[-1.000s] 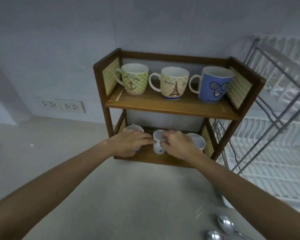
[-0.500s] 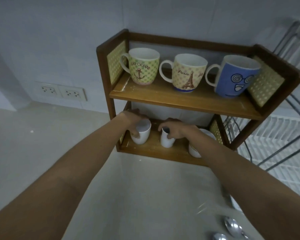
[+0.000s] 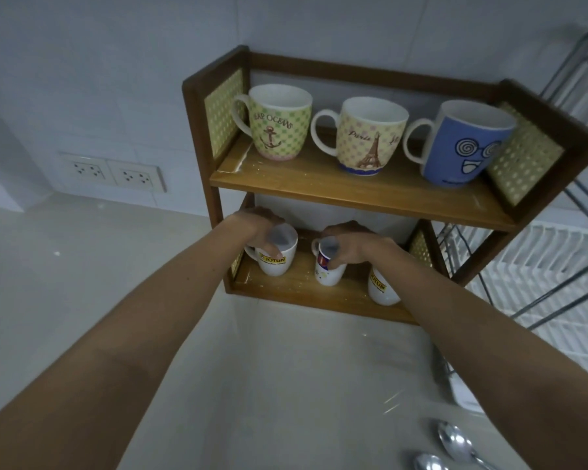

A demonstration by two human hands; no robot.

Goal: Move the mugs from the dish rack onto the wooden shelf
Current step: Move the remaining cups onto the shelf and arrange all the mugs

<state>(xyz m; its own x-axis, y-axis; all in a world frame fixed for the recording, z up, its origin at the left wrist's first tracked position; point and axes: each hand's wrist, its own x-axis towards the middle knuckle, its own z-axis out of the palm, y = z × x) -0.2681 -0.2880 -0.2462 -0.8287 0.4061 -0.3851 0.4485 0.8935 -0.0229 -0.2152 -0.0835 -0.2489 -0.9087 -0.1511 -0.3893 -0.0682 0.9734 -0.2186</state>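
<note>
With the left hand [image 3: 257, 228] gripping the Jotun mug [image 3: 275, 259] near the lower board's left end and the right hand [image 3: 348, 244] gripping the small mug [image 3: 328, 268] mid-board, seat both flat before letting go.

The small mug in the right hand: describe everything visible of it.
The small mug is white and glossy, ceramic by its look, with red and blue print near the rim and faint marks lower down. It stands upright on the wooden shelf's lower board, handle to the left. The right hand grips its rim.
</note>
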